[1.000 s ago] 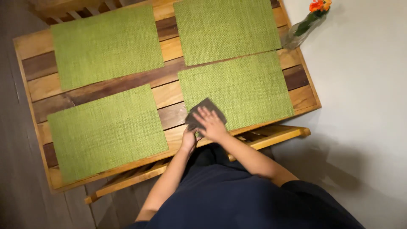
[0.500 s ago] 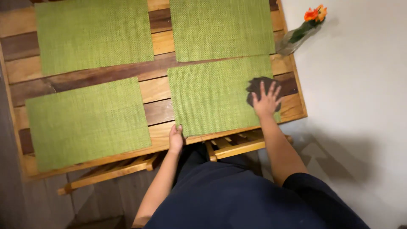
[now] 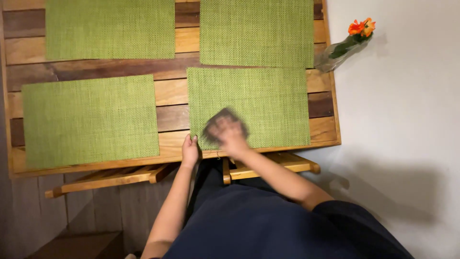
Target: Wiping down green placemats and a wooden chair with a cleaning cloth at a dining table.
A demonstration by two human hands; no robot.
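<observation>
My right hand (image 3: 230, 136) presses a dark grey cloth (image 3: 221, 118) flat on the near right green placemat (image 3: 258, 100), close to its front left corner; hand and cloth are motion-blurred. My left hand (image 3: 190, 149) rests on the table's front edge, its fingers pinning that placemat's front left corner. The placemat lies on a slatted wooden table (image 3: 172, 91).
Three more green placemats (image 3: 91, 120) (image 3: 110, 29) (image 3: 256, 31) cover the table. A clear vase with orange flowers (image 3: 352, 41) stands at the far right corner, against a white wall. Wooden folding chairs (image 3: 110, 176) are tucked under the front edge.
My right hand has slid the cloth from the placemat's right edge leftward to its front left part. My left hand stays on the mat's corner.
</observation>
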